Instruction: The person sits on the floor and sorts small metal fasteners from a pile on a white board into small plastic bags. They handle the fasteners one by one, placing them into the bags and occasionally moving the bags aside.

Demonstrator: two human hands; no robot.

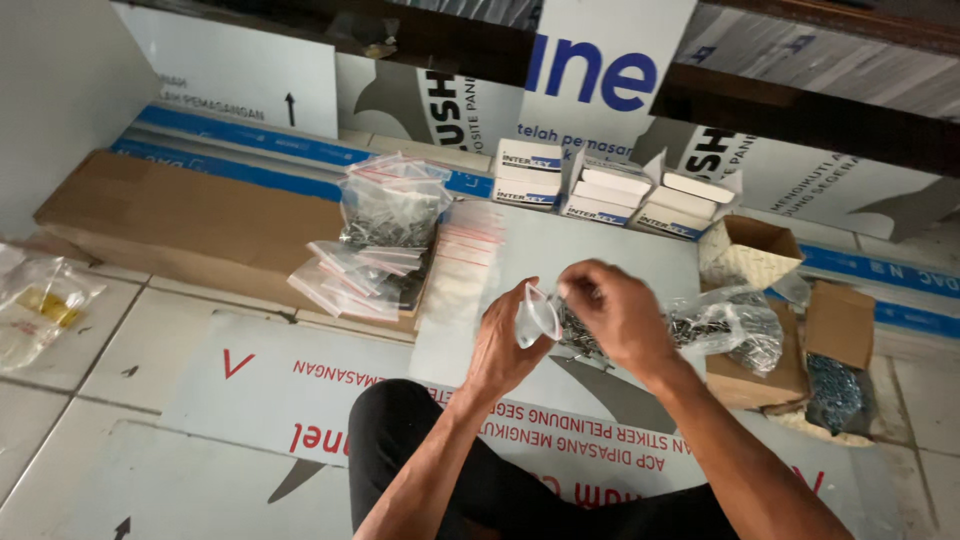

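Holding a small clear zip bag (537,316) just right of frame centre, the left hand (505,345) pinches its lower edge, fingers closed on it. Its long axis runs roughly upright, mouth toward the top. The right hand (618,312) grips the mouth, fingers clamped there too.
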